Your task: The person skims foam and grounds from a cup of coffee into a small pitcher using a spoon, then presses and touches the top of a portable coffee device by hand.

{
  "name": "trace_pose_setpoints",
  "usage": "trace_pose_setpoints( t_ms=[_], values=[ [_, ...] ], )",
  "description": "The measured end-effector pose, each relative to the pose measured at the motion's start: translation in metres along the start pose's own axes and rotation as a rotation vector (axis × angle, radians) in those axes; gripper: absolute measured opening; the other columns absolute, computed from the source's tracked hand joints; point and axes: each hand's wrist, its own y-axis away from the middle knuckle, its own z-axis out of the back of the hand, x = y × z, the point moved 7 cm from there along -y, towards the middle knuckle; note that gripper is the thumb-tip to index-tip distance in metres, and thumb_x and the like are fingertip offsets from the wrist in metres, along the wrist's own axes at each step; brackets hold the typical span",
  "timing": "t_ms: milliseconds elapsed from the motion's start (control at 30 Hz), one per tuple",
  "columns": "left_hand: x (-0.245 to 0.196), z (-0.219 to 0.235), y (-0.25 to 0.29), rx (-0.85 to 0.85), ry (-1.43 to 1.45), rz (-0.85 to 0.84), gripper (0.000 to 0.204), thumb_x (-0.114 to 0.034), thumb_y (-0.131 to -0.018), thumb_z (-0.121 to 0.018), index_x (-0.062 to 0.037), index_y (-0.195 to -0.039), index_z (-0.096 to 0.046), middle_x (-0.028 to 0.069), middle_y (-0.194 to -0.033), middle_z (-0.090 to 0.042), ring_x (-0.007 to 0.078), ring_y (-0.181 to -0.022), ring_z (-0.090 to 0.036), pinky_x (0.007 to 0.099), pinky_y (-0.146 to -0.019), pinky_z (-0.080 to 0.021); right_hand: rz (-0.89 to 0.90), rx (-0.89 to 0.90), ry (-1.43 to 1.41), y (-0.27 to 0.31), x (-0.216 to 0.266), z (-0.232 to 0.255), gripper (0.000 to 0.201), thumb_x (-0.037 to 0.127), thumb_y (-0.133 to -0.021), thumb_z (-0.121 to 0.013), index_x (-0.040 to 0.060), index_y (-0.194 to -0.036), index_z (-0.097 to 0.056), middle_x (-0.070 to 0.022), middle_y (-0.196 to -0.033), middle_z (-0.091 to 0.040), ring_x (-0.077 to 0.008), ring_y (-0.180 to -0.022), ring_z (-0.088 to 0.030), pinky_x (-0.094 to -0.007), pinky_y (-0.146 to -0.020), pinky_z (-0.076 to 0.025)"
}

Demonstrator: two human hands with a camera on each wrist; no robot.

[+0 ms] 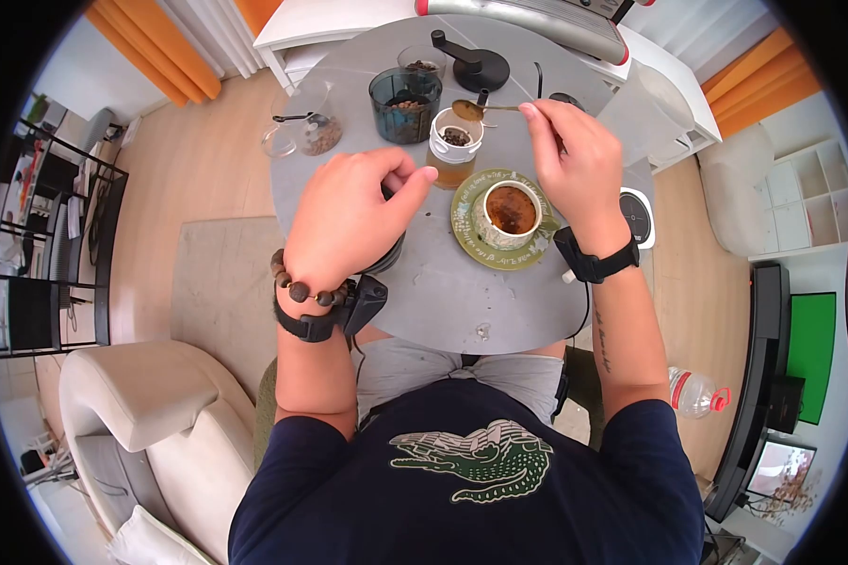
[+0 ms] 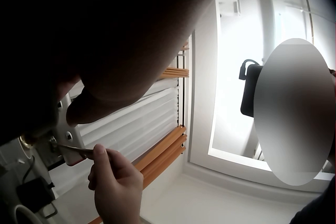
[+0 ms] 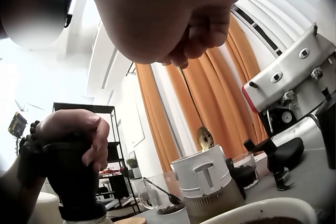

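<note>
My right hand (image 1: 575, 155) pinches the thin handle of a spoon (image 1: 468, 110). The spoon's bowl hangs at the mouth of a jar with a white collar (image 1: 440, 151), where dark coffee beans (image 1: 456, 137) show inside. In the right wrist view the bowl looks speckled, its tip close over the rim. My left hand (image 1: 353, 207) grips the top of a black, waisted coffee grinder body (image 3: 71, 182), fingers curled over its side. From the head view, the hand hides most of it. Between the hands, a cup (image 1: 489, 229) of brown frothy drink stands on a green saucer (image 1: 504, 256).
Behind the jar stand a dark see-through container (image 1: 391, 122) of beans and a black crank handle (image 1: 485, 68). A glass mug (image 1: 322, 137) sits at the left. A clear pitcher (image 1: 645, 108) and a small scale (image 1: 637, 218) line the right edge. A silver espresso machine (image 3: 294, 71) stands beyond.
</note>
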Motion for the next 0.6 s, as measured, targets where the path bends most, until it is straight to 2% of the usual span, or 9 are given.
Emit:
trace_pose_setpoints(
  t_ms=[100, 167, 200, 267, 300, 333, 400, 533, 600],
  values=[
    [0.001, 0.001, 0.001, 0.001, -0.001, 0.003, 0.034, -0.032, -0.108, -0.076, -0.0003, -0.097, -0.078, 0.0077, -0.076, -0.077, 0.0167, -0.065, -0.068, 0.0331, -0.065, -0.052, 0.08, -0.032, 0.026, 0.001, 0.005, 0.001, 0.006, 0.011, -0.102, -0.079, 0.0074, -0.097, -0.081, -0.008, -0.085, -0.079, -0.0299, -0.071, -0.073, -0.0402, -0.062, -0.058],
    [-0.001, 0.0, 0.0, 0.011, 0.001, -0.006, 0.034, -0.032, -0.108, -0.076, -0.0002, -0.097, -0.078, 0.0078, -0.076, -0.077, 0.0165, -0.066, -0.068, 0.0329, -0.065, -0.052, 0.044, 0.033, -0.008, 0.005, -0.001, -0.004, 0.013, 0.013, -0.105, -0.081, 0.001, -0.101, -0.082, -0.0108, -0.083, -0.077, -0.0206, -0.064, -0.068, -0.0322, -0.061, -0.053],
    [-0.001, -0.001, -0.001, 0.011, 0.007, 0.006, 0.033, -0.031, -0.108, -0.076, 0.0004, -0.098, -0.077, 0.008, -0.076, -0.077, 0.0164, -0.066, -0.068, 0.0327, -0.065, -0.052, 0.039, 0.029, -0.005, 0.005, -0.002, -0.002, 0.013, 0.013, -0.105, -0.081, 0.001, -0.101, -0.082, -0.0108, -0.083, -0.077, -0.0206, -0.064, -0.068, -0.0322, -0.061, -0.053],
    [0.001, -0.002, 0.0, 0.017, 0.009, 0.021, 0.033, -0.031, -0.108, -0.076, 0.001, -0.098, -0.077, 0.0083, -0.076, -0.078, 0.0163, -0.066, -0.069, 0.0326, -0.066, -0.052, -0.274, -0.076, -0.056, 0.009, -0.025, 0.011, 0.017, 0.019, -0.105, -0.08, 0.0028, -0.098, -0.08, -0.0082, -0.074, -0.073, -0.0208, -0.058, -0.063, -0.0327, -0.057, -0.05],
    [0.002, -0.002, 0.0, 0.017, 0.017, 0.035, 0.033, -0.03, -0.108, -0.076, 0.0016, -0.099, -0.077, 0.0083, -0.077, -0.078, 0.0157, -0.067, -0.068, 0.0323, -0.066, -0.052, -0.429, -0.125, -0.171, 0.015, -0.039, 0.016, 0.025, 0.024, -0.108, -0.08, 0.0003, -0.1, -0.08, -0.0026, -0.067, -0.066, -0.011, -0.057, -0.056, -0.0286, -0.057, -0.044],
    [0.003, -0.003, 0.0, 0.018, 0.025, 0.046, 0.033, -0.029, -0.108, -0.076, 0.0022, -0.099, -0.076, 0.0082, -0.077, -0.078, 0.0152, -0.067, -0.068, 0.032, -0.067, -0.052, -0.437, -0.13, -0.169, 0.019, -0.044, 0.023, 0.025, 0.024, -0.108, -0.08, 0.0003, -0.1, -0.08, -0.0026, -0.067, -0.066, -0.011, -0.057, -0.056, -0.0286, -0.057, -0.044],
    [0.002, -0.004, 0.0, 0.025, 0.044, 0.051, 0.033, -0.029, -0.108, -0.076, 0.0024, -0.099, -0.076, 0.0078, -0.078, -0.078, 0.0144, -0.068, -0.068, 0.0314, -0.068, -0.052, -0.67, -0.195, -0.396, 0.037, -0.069, 0.04, 0.028, 0.027, -0.109, -0.08, -0.0005, -0.101, -0.081, 0.0041, -0.068, -0.062, -0.0042, -0.062, -0.053, -0.0262, -0.057, -0.041],
    [0.004, -0.004, 0.0, 0.054, 0.072, 0.084, 0.033, -0.029, -0.109, -0.076, 0.0024, -0.1, -0.075, 0.0055, -0.079, -0.077, 0.0109, -0.072, -0.067, 0.0294, -0.07, -0.051, -0.733, -0.095, -0.431, 0.071, -0.08, 0.074, 0.026, 0.025, -0.11, -0.079, -0.0003, -0.102, -0.081, 0.0083, -0.071, -0.06, -0.001, -0.065, -0.05, -0.0227, -0.058, -0.037],
    [0.006, -0.005, 0.0, 0.061, 0.095, 0.102, 0.033, -0.03, -0.11, -0.075, 0.0023, -0.1, -0.075, 0.0049, -0.079, -0.076, 0.01, -0.073, -0.066, 0.0292, -0.07, -0.051, -0.777, -0.086, -0.387, 0.088, -0.079, 0.084, 0.022, 0.02, -0.109, -0.079, -0.0007, -0.102, -0.081, 0.0053, -0.071, -0.062, -0.0029, -0.065, -0.052, -0.0242, -0.058, -0.039]
  ],
)
